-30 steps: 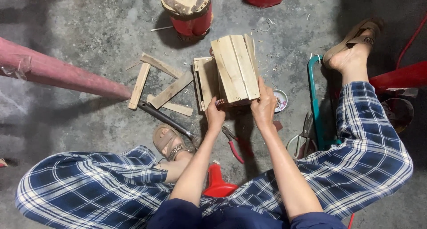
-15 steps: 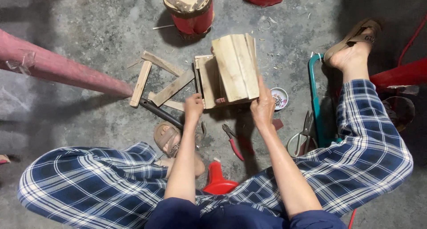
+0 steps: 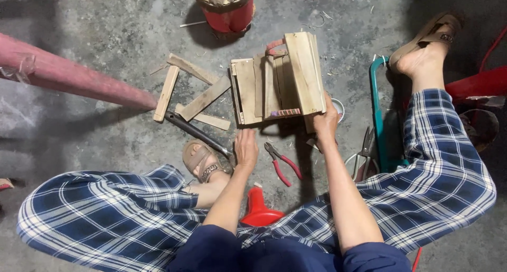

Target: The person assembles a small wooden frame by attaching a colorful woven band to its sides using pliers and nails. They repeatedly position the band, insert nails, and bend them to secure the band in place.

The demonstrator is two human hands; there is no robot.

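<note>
While the right hand [image 3: 325, 125] clamps the lower right corner of the pale, slatted wooden box [image 3: 280, 82] at the frame's upper centre, the left hand [image 3: 246, 148] hangs loosely open just below it, holding nothing. The dark metal hammer [image 3: 196, 133] lies just left of that hand, its long handle slanting up-left toward scattered wooden slats [image 3: 203, 99]. Red-handled pliers [image 3: 281, 163] rest between both wrists.
</note>
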